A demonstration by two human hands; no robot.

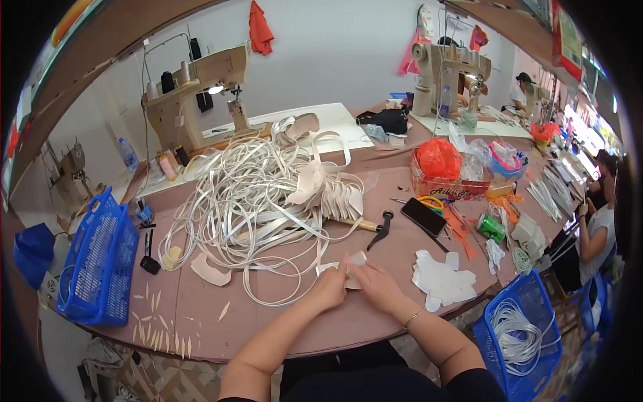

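Close together at the near middle of the table, my left hand (331, 287) and my right hand (379, 288) grip a small pale cut piece (357, 258) between them. Fingers cover much of it. A white strap end shows beside my left fingers. Beyond them spreads a large tangle of white straps (234, 194), with a stack of pale shaped pieces (340, 199) at its right. A hammer (382, 230) lies just past my hands, its black head toward me. To the right of my right hand rests a pile of flat white cut pieces (442, 278).
A black phone (423, 218) and yellow-handled scissors (432, 202) lie right of the hammer. Blue baskets stand left (100, 261) and lower right (519, 335). Sewing machines (201, 100) line the back. Pale slivers (161, 335) dot the front left. Another person (596, 234) sits far right.
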